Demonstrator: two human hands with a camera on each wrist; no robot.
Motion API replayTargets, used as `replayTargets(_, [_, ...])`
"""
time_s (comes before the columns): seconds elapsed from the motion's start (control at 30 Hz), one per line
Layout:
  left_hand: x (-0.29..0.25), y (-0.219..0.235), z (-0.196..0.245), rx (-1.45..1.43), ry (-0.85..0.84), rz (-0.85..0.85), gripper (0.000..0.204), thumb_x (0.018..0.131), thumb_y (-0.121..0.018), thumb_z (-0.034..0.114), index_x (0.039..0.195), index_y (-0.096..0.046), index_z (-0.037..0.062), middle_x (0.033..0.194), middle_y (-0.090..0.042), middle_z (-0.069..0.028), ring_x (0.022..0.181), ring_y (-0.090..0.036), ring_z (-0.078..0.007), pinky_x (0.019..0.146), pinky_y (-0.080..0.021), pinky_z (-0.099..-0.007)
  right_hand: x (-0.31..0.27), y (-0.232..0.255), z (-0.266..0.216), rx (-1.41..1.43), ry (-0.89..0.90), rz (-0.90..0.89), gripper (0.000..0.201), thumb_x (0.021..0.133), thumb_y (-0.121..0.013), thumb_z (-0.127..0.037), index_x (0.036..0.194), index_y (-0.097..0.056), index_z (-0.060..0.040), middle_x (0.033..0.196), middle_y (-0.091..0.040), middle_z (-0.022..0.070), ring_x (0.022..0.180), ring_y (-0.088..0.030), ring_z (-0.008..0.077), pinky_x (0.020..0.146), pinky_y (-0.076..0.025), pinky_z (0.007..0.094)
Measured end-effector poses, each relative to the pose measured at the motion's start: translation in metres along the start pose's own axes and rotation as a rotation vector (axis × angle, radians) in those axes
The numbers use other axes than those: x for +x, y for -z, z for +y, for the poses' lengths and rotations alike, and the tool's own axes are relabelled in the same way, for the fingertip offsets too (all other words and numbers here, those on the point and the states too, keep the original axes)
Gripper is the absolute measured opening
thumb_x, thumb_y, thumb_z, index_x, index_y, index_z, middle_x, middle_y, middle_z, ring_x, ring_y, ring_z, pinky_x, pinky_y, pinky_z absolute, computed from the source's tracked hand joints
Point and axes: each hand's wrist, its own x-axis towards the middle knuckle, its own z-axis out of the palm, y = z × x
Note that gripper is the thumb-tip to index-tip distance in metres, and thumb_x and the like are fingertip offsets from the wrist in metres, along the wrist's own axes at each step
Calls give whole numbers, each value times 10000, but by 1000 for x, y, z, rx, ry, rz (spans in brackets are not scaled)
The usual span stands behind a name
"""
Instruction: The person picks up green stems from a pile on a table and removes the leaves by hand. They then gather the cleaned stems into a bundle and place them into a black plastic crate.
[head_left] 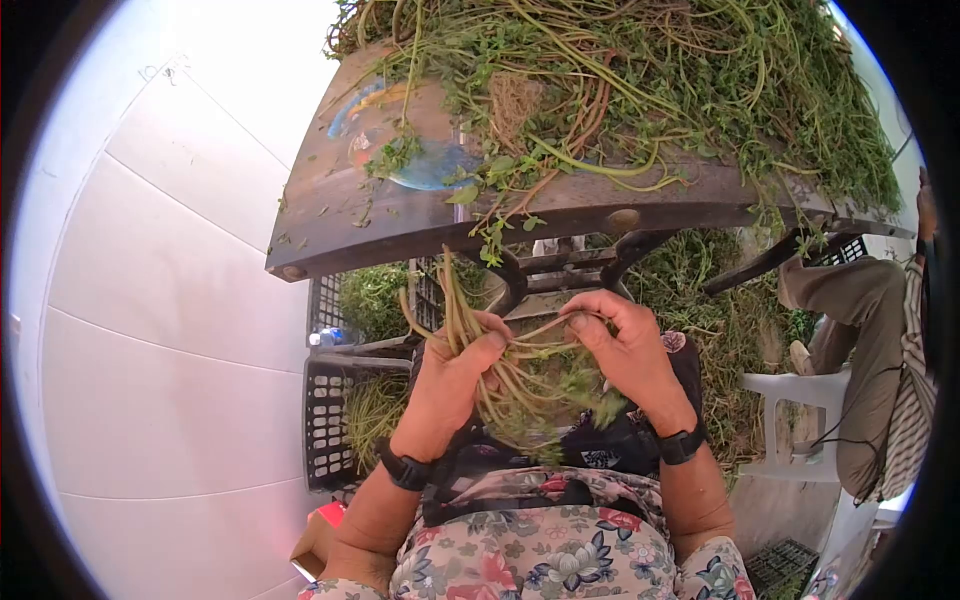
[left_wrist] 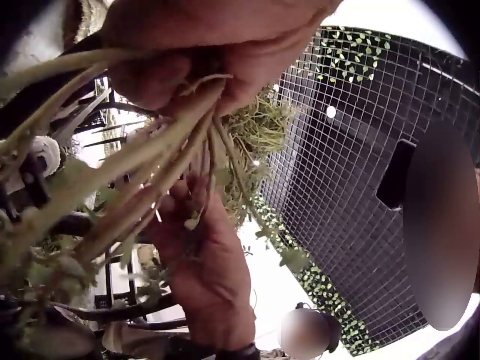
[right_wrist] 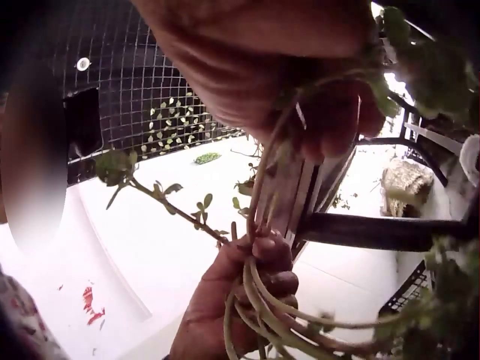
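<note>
My left hand (head_left: 455, 375) grips a bundle of long green stems (head_left: 462, 315) above my lap. The thick bare ends point up past the thumb, while leafy ends (head_left: 575, 395) hang to the right and down. With thumb and fingers, my right hand (head_left: 625, 345) pinches a stem that runs across from the bundle. In the right wrist view, a leafy sprig (right_wrist: 172, 206) juts out beside the left fist. Ahead, a large heap of the same leafy stems (head_left: 640, 90) covers much of the wooden table (head_left: 380, 215), some trailing over its front edge.
Black crates (head_left: 330, 400) with greens stand under the table at the left. More cut greens (head_left: 715, 300) are spread over the floor at the right. Another person's leg (head_left: 865, 310) and a white plastic stool (head_left: 800, 390) are on the right. A white wall (head_left: 180, 320) runs along the left.
</note>
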Motion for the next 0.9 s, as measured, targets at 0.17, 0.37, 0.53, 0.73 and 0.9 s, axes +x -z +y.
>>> replayTargets(0.17, [3, -1, -6, -35, -23, 64, 93, 884, -563, 117, 940, -572, 44, 771, -613, -31, 613, -546, -58, 479, -382, -185, -4, 9, -6, 10, 108, 387, 206, 807, -578, -25, 1013, -587, -7, 946, -634, 97, 872, -612, 175, 775, -476, 284])
replayTargets(0.37, [5, -1, -13, 80, -142, 97, 89, 883, -577, 109, 942, -578, 44, 766, -605, -17, 608, -522, -43, 491, -377, -186, -16, 21, -37, -221, 304, 419, 152, 730, -645, -20, 873, -593, -25, 885, -621, 96, 793, -613, 235, 729, -478, 318])
replayTargets(0.53, [0, -10, -12, 301, -268, 117, 88, 853, -568, 56, 933, -593, 27, 721, -568, 19, 630, -492, -31, 540, -397, -194, -13, -9, -28, -430, 363, 104, 194, 682, -687, -121, 840, -598, -50, 865, -617, 102, 826, -578, 317, 753, -442, 409])
replayTargets(0.73, [-8, -18, 1, 518, -311, 140, 78, 831, -584, 58, 895, -593, 15, 691, -539, 24, 604, -455, -34, 534, -383, -199, -9, -18, -8, -420, 356, 30, 152, 729, -651, -131, 845, -608, -43, 794, -608, 119, 763, -577, 325, 705, -452, 412])
replayTargets(0.9, [-7, -15, -3, 523, -273, 93, 70, 832, -583, 56, 885, -590, 11, 698, -545, 19, 607, -456, -36, 537, -386, -201, -7, -10, -12, -167, 13, -168, 130, 795, -566, -125, 853, -607, -16, 757, -612, 172, 679, -599, 317, 640, -474, 357])
